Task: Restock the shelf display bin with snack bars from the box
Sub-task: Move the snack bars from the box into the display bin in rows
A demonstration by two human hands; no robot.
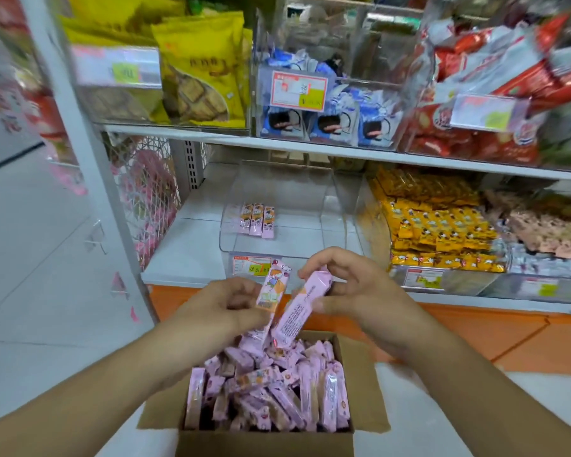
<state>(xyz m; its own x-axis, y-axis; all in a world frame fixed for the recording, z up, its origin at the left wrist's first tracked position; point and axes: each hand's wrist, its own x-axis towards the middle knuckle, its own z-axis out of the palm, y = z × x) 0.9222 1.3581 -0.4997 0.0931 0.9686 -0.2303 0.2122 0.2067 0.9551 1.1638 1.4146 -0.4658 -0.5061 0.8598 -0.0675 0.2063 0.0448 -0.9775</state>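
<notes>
An open cardboard box (365,394) sits on the floor below me, full of several pink snack bars (277,390). My left hand (225,305) pinches one pink bar (272,288) upright, its cartoon front facing me. My right hand (353,288) grips a second pink bar (297,313) tilted with its printed back showing. Both hands hover above the box, in front of the shelf. The clear display bin (310,206) on the lower shelf holds three pink bars (257,220) lined up at its left side.
A neighbouring clear bin (449,275) of yellow snacks stands right of the display bin. The shelf above (277,141) carries yellow bags, blue-white packs and red packs. An orange base strip (475,331) runs under the shelf. A white upright post (80,133) stands at left.
</notes>
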